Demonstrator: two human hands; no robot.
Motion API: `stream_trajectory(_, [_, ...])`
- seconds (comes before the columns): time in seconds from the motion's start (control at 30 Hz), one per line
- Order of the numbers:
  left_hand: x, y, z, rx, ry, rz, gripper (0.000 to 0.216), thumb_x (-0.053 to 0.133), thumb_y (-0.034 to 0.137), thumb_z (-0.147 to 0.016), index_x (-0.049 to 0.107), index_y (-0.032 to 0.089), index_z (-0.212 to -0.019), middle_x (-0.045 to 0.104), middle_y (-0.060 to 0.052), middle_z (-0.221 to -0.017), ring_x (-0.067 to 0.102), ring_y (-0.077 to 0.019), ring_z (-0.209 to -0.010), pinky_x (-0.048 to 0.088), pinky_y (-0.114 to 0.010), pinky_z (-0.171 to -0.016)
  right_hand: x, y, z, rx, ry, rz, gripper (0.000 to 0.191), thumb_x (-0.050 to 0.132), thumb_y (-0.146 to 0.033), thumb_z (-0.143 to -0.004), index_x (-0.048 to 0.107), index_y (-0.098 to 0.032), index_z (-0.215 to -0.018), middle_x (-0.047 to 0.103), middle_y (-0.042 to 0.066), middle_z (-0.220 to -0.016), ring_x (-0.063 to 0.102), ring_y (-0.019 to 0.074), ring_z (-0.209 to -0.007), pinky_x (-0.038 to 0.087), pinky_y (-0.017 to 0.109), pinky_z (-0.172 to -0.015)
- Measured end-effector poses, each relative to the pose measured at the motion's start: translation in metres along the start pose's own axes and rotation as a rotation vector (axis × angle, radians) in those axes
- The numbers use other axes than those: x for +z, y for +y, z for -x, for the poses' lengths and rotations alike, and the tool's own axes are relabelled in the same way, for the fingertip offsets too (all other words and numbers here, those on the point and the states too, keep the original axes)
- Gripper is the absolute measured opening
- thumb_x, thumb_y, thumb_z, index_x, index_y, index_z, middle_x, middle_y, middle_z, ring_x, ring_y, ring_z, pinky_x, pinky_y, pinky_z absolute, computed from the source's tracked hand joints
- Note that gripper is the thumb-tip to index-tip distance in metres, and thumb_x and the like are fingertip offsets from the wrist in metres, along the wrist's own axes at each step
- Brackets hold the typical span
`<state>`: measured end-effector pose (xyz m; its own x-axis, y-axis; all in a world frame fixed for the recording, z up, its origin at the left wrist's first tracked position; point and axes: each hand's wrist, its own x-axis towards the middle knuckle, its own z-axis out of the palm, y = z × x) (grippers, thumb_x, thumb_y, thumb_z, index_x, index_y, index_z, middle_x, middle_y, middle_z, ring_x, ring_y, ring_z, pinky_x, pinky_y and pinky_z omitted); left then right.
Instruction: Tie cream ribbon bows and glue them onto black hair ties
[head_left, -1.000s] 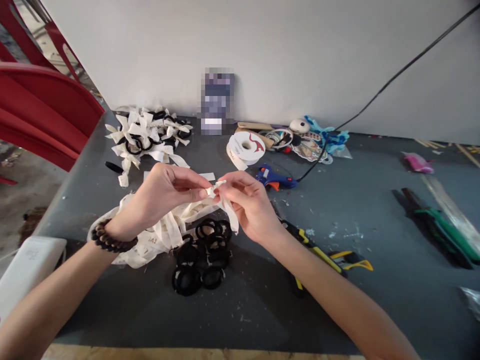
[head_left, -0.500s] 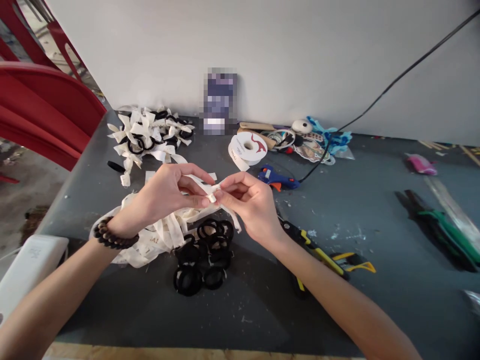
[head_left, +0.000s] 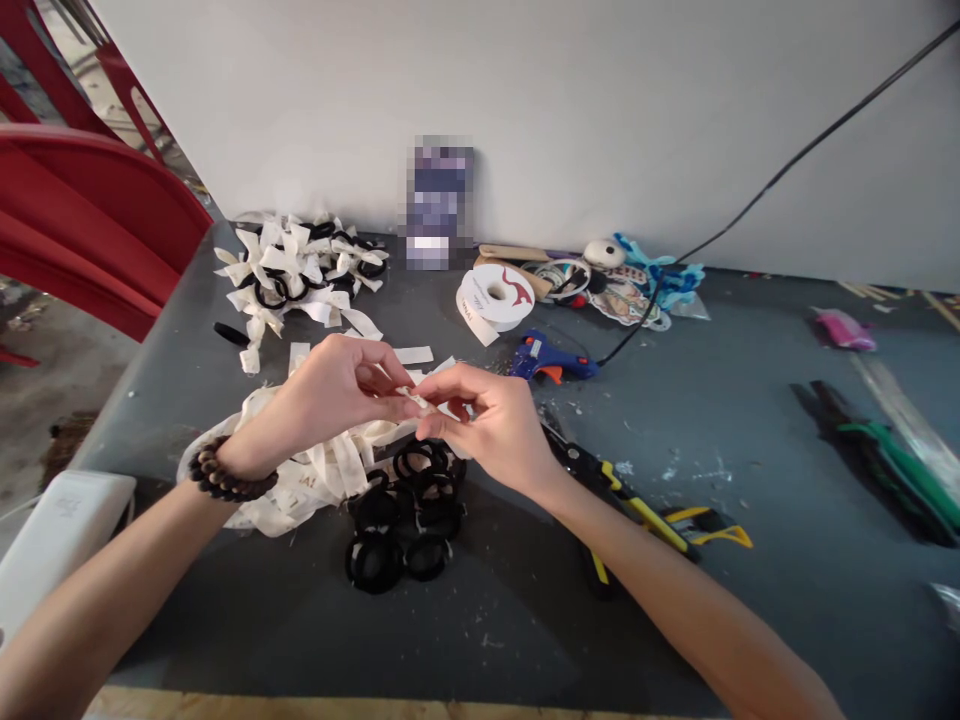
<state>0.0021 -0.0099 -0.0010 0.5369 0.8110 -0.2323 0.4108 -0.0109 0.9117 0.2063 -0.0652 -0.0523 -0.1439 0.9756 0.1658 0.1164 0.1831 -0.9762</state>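
Observation:
My left hand [head_left: 330, 395] and my right hand [head_left: 491, 425] meet above the grey table [head_left: 750, 600], both pinching one short piece of cream ribbon [head_left: 420, 395] between fingertips. A beaded bracelet [head_left: 221, 478] circles my left wrist. Under my hands lies a heap of cut cream ribbon strips [head_left: 300, 480]. Just in front of that sits a cluster of black hair ties [head_left: 405, 520]. A pile of finished cream bows on black ties [head_left: 292, 270] rests at the back left.
A ribbon spool [head_left: 495, 295], a blue glue gun [head_left: 551, 360] with its black cord, stickers [head_left: 630, 290], yellow-handled pliers [head_left: 645, 510], green-handled tools [head_left: 892, 460], a pink object [head_left: 844, 328], a white box [head_left: 52, 545] at the left edge, and red chairs [head_left: 82, 220].
My hands have drawn closer and shifted slightly left. The ribbon tail that hung from my right hand is now folded up between the fingertips.

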Motion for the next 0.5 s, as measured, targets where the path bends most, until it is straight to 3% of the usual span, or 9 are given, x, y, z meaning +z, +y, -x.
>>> stream_trajectory(0.5, [0.0054,0.001,0.0009,0.042,0.026,0.013,0.02,0.089,0.032,-0.076,0.078,0.015,-0.077,0.077,-0.004,-0.072,0.067,-0.0125,-0.061,0.046,-0.019,-0.051,0.0025,-0.0001,0.0043,0.085,0.102,0.013,0.017,0.07,-0.038,-0.097,0.067,-0.022,-0.09,0.068,-0.001,-0.079,0.059,0.0122,-0.068,0.042,0.028,-0.062])
